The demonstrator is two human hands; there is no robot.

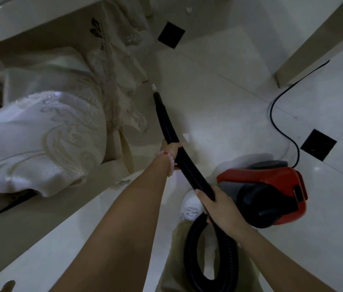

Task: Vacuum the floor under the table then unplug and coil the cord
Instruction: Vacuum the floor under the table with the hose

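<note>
My left hand (170, 149) grips the black vacuum nozzle tube (164, 118), whose tip points at a small white scrap (153, 87) on the floor beside the draped table. My right hand (217, 204) holds the ribbed black hose (189, 169) lower down, and the hose loops past my leg toward the bottom of the view. The red and black vacuum body (269, 192) sits on the white tile floor to my right. Its black cord (280, 123) runs from the back of the vacuum up toward a beige leg (313, 49).
A table covered in embroidered cream cloth (46, 131) fills the left side, its cloth hanging to the floor. Another white scrap (187, 137) lies by the nozzle. Black inset tiles (170, 34) dot the pale floor. My white shoe (191, 205) stands beside the vacuum.
</note>
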